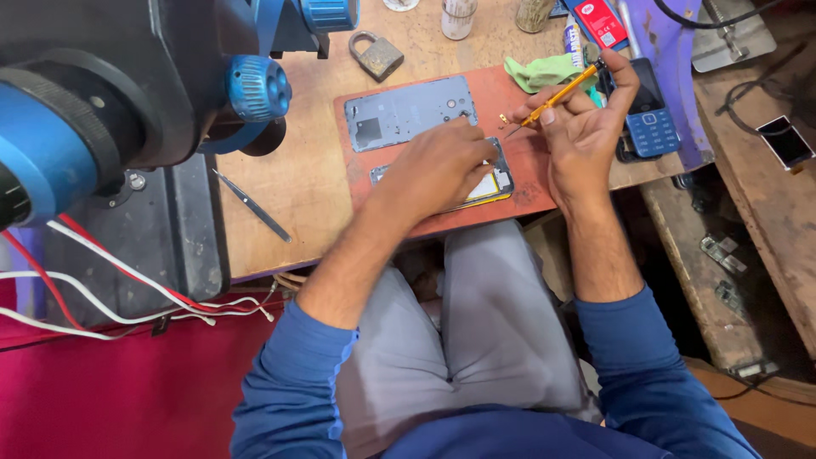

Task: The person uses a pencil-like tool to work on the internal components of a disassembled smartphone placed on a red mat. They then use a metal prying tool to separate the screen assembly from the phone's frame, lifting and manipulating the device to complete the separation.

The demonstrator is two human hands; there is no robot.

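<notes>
The left hand (438,170) is pressing down with bent fingers on an opened phone (497,183) lying on the red mat (535,191). The right hand (582,127) is pinching a yellow screwdriver (557,96), its tip pointing just beyond the left fingers. Past the right hand, a red rectangular packet (600,21) is lying beside a blue keypad phone (650,123) on the counter (306,178).

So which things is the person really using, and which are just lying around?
In use:
- left hand pressing on the opened phone
- right hand holding the yellow screwdriver
- grey back cover, taken off, on the red mat

Just lying about:
- padlock
- tweezers
- blue keypad phone
- green cloth
- small bottles
</notes>
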